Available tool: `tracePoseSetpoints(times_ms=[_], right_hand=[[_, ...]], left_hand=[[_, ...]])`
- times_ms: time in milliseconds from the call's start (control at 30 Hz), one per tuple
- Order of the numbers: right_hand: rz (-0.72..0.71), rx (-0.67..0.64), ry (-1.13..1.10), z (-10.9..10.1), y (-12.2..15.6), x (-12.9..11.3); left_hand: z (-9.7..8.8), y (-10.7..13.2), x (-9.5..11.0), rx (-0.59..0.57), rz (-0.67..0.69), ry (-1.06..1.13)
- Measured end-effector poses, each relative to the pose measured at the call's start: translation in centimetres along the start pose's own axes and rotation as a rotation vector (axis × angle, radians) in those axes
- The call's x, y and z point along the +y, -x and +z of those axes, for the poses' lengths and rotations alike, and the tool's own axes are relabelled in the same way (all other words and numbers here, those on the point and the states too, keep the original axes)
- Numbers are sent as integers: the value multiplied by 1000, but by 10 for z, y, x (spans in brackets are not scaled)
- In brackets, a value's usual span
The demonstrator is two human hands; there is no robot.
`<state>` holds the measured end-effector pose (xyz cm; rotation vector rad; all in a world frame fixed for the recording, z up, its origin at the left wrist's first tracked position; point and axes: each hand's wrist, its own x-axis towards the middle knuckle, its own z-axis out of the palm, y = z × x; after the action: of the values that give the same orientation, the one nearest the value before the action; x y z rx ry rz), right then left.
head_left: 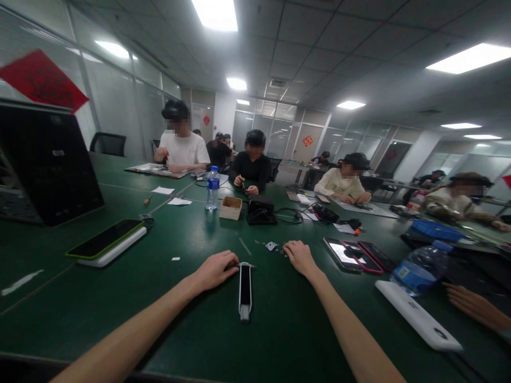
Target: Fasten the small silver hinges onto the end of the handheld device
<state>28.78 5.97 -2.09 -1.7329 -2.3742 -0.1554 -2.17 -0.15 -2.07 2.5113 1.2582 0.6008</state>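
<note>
A slim white device with a long black face (245, 287) lies lengthwise on the green table in front of me. At its far end, my left hand (217, 269) rests with bent fingers. Thumb and forefinger come close together beside the device's top edge, where a thin small piece shows; what they pinch is too small to make out. Farther forward and to the right, my right hand (299, 256) has its fingertips drawn together down on the tabletop among tiny loose parts. A small flat metal plate (272, 246) lies just left of those fingertips.
An open cardboard box (230, 208), a water bottle (213, 189) and a black stand (261, 209) are ahead. Phones (353, 255) and a white power bank (417, 315) lie right, near another person's hand (477, 304). A green-edged phone (106, 238) and black computer case (50, 165) are left.
</note>
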Motion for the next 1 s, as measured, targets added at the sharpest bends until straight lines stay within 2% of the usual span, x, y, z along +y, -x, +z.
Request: tracePoseSetpoints(times_ms=[233, 500, 800, 1000], right_hand=[[61, -51, -14, -7, -2, -12], [160, -101, 1, 0, -11, -21], [171, -140, 1, -4, -19, -24], [153, -165, -44, -6, -22, -18]], left_hand=[[-1, 1, 0, -8, -23, 1], [-5, 3, 8, -25, -51, -10], [-5, 2, 7, -21, -64, -10], [0, 0, 4, -7, -10, -37]])
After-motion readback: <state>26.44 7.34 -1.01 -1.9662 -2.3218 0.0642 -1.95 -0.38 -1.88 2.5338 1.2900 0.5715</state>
